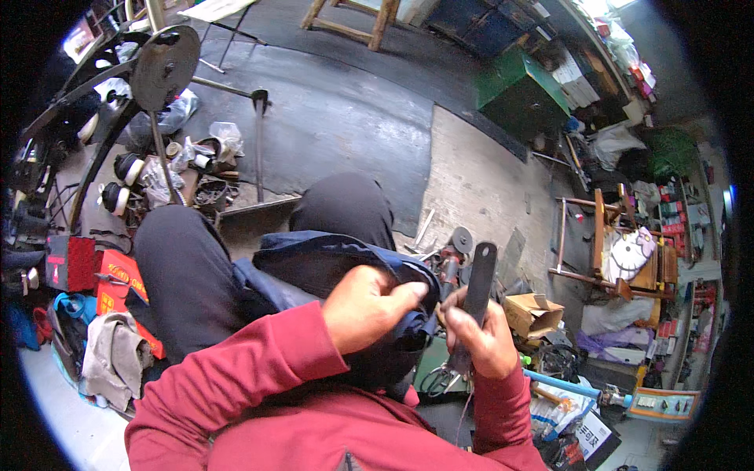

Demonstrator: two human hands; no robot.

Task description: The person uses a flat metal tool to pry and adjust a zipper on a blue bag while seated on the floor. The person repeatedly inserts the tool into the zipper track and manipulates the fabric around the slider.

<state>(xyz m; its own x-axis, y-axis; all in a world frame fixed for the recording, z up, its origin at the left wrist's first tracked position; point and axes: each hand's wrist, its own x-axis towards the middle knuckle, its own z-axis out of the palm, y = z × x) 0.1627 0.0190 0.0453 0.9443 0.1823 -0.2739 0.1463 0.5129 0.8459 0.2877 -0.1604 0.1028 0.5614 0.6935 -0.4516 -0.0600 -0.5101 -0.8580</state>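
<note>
My left hand (pixel 367 308) is closed over my lap, thumb pressed down near the edge of a dark blue cloth (pixel 318 247); its other fingers curl out of sight underneath. That cloth is draped across my dark-trousered knees. Just to the right, my right hand (pixel 488 345) grips a flat dark metal strip (pixel 481 275), held upright, with a small hole near its rounded top. The strip's lower end passes down behind my thumb and is partly hidden. Scissors (pixel 437 381) show below this hand, beside a thin cord.
A bench grinder-like tool with a disc (pixel 461 239) stands beyond my right hand, near an open cardboard box (pixel 534 315). Left is a black iron machine with a round plate (pixel 164 68). A wooden chair (pixel 599 235) with a white cushion stands right; a green box (pixel 522 90) sits farther back.
</note>
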